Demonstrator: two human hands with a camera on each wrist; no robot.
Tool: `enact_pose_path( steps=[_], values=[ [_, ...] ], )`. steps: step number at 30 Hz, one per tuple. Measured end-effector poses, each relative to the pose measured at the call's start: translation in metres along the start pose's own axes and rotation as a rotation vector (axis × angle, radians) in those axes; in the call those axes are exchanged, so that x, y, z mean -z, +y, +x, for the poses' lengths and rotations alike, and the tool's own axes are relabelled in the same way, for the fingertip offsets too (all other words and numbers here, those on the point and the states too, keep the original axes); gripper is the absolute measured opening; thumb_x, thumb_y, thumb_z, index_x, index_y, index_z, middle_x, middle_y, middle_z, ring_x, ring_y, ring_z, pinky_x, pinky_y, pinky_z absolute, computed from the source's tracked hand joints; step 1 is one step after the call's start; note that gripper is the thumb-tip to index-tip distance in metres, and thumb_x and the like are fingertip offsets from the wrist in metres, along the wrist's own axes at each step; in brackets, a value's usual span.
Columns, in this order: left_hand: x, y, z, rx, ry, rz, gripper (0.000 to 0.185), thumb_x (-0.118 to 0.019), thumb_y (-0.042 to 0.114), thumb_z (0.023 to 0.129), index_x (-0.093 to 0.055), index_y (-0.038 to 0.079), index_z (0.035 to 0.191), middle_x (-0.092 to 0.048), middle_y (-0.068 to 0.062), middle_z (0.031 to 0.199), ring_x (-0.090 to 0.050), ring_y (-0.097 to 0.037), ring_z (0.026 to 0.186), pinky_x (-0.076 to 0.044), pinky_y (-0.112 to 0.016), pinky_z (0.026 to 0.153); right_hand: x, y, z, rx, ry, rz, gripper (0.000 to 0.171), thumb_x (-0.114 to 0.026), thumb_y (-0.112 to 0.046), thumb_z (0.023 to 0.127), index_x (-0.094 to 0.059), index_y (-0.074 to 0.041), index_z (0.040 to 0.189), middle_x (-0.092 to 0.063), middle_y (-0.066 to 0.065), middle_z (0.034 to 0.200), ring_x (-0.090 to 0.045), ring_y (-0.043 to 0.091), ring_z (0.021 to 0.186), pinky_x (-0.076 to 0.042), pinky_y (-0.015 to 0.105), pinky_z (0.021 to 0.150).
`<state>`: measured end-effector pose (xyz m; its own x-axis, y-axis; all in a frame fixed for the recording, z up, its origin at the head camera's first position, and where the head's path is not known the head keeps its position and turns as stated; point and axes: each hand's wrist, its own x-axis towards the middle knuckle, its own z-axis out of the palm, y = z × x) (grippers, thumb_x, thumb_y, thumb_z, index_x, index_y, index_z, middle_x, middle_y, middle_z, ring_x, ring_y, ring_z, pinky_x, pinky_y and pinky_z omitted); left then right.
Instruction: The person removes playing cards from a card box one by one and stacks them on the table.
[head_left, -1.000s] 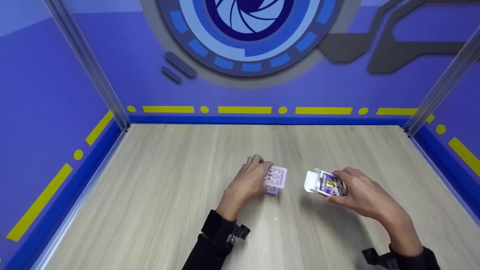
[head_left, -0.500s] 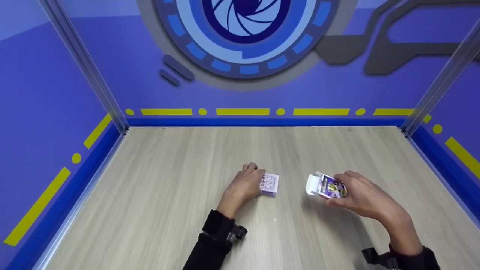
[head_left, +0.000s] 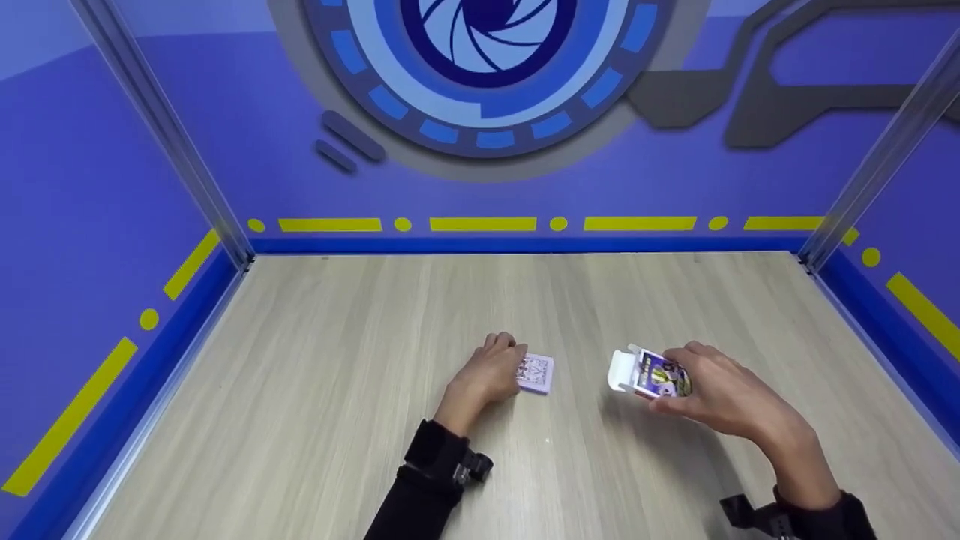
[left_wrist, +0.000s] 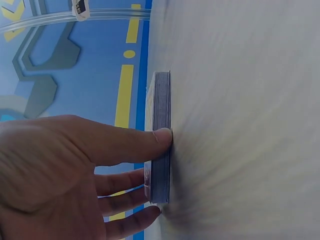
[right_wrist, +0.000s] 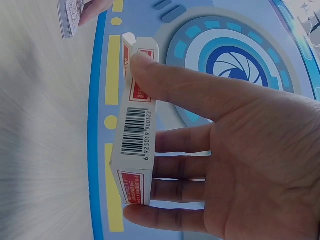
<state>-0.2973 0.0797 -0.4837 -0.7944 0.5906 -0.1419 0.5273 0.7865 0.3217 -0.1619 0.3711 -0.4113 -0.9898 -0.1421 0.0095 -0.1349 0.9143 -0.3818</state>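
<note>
Left grip (head_left: 486, 373) pinches deck (head_left: 535, 373) flat at table (head_left: 315, 420); your right grip (head_left: 724, 390) pinches box (head_left: 661, 376) by its sides, likely keeping flap (head_left: 621, 370) clear.

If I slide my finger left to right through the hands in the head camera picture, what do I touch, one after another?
The person's left hand → the deck of cards → an open white flap → the card box it belongs to → the right hand.

bright, even light over the tabletop (head_left: 322, 345), soft shadows, the left wrist view dimmer (and hazy)
</note>
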Motion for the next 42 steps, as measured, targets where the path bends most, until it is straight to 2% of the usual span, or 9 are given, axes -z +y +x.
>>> enact_pose_path(
  steps=[9, 13, 15, 19, 22, 26, 29, 33, 42],
  values=[
    [0.003, -0.003, -0.001, -0.016, -0.01, -0.025, 0.074, -0.074, -0.002, 0.084, -0.048, 0.011, 0.153, -0.053, -0.013, 0.142, -0.045, -0.027, 0.133, -0.039, -0.042, 0.112, 0.0, -0.001, 0.001, 0.022, 0.014, -0.007, 0.07, -0.089, -0.04, 0.079, -0.064, 0.005, 0.126, -0.061, 0.009, 0.104, -0.053, 0.018, 0.084, -0.047, 0.034, 0.068],
    [0.011, -0.002, -0.005, -0.019, 0.015, -0.085, 0.085, -0.082, 0.008, 0.082, -0.043, 0.009, 0.157, -0.049, -0.015, 0.147, -0.041, -0.029, 0.139, -0.035, -0.044, 0.116, 0.002, -0.001, 0.001, 0.025, 0.025, -0.008, 0.072, -0.089, -0.041, 0.08, -0.063, 0.005, 0.128, -0.062, 0.011, 0.107, -0.054, 0.019, 0.085, -0.048, 0.037, 0.071],
    [0.017, 0.002, -0.008, -0.031, 0.063, -0.122, 0.081, -0.082, 0.014, 0.085, -0.043, 0.008, 0.156, -0.048, -0.015, 0.15, -0.041, -0.028, 0.141, -0.034, -0.044, 0.117, 0.004, -0.001, 0.001, 0.018, 0.028, -0.002, 0.074, -0.088, -0.043, 0.08, -0.062, 0.005, 0.129, -0.062, 0.012, 0.11, -0.054, 0.02, 0.087, -0.048, 0.038, 0.072],
    [0.031, 0.023, -0.015, -0.091, 0.238, -0.198, 0.055, -0.073, 0.019, 0.097, -0.055, 0.009, 0.148, -0.055, -0.01, 0.145, -0.049, -0.023, 0.137, -0.041, -0.039, 0.112, 0.006, -0.002, 0.0, 0.01, 0.028, 0.014, 0.078, -0.087, -0.045, 0.081, -0.06, 0.006, 0.133, -0.061, 0.015, 0.115, -0.055, 0.021, 0.089, -0.049, 0.038, 0.074],
    [0.035, 0.043, -0.022, -0.175, 0.371, -0.284, 0.034, -0.068, 0.015, 0.1, -0.067, 0.011, 0.134, -0.066, -0.004, 0.13, -0.06, -0.018, 0.123, -0.05, -0.032, 0.101, 0.007, -0.003, 0.0, 0.011, 0.023, 0.03, 0.08, -0.087, -0.045, 0.081, -0.058, 0.007, 0.134, -0.061, 0.017, 0.118, -0.056, 0.021, 0.09, -0.05, 0.038, 0.074],
    [0.033, 0.065, -0.029, -0.298, 0.441, -0.423, 0.018, -0.067, 0.011, 0.101, -0.074, 0.01, 0.117, -0.071, 0.0, 0.109, -0.065, -0.008, 0.099, -0.052, -0.02, 0.084, 0.005, -0.006, -0.001, 0.03, 0.022, 0.043, 0.077, -0.088, -0.043, 0.081, -0.059, 0.006, 0.133, -0.062, 0.016, 0.116, -0.056, 0.019, 0.089, -0.05, 0.036, 0.073],
    [0.029, 0.077, -0.03, -0.352, 0.425, -0.538, 0.011, -0.069, 0.009, 0.099, -0.073, 0.007, 0.108, -0.071, 0.001, 0.1, -0.063, -0.002, 0.089, -0.051, -0.015, 0.076, 0.003, -0.009, -0.001, 0.066, 0.049, 0.031, 0.072, -0.089, -0.037, 0.08, -0.06, 0.005, 0.131, -0.063, 0.015, 0.115, -0.057, 0.018, 0.089, -0.051, 0.036, 0.072],
    [0.022, 0.085, -0.03, -0.365, 0.362, -0.666, 0.004, -0.069, 0.009, 0.099, -0.069, 0.006, 0.102, -0.07, 0.001, 0.095, -0.061, 0.0, 0.085, -0.051, -0.016, 0.074, -0.001, -0.017, -0.002, 0.12, 0.101, -0.013, 0.068, -0.091, -0.032, 0.079, -0.062, 0.003, 0.13, -0.063, 0.015, 0.118, -0.058, 0.019, 0.092, -0.053, 0.038, 0.074],
    [0.01, 0.086, -0.025, -0.22, 0.227, -0.81, 0.007, -0.068, 0.01, 0.098, -0.061, 0.01, 0.1, -0.062, 0.007, 0.091, -0.058, -0.001, 0.083, -0.049, -0.018, 0.072, -0.006, -0.032, -0.004, 0.225, 0.202, -0.09, 0.067, -0.093, -0.032, 0.077, -0.063, 0.0, 0.128, -0.063, 0.011, 0.118, -0.059, 0.02, 0.1, -0.055, 0.041, 0.078]
  ],
)
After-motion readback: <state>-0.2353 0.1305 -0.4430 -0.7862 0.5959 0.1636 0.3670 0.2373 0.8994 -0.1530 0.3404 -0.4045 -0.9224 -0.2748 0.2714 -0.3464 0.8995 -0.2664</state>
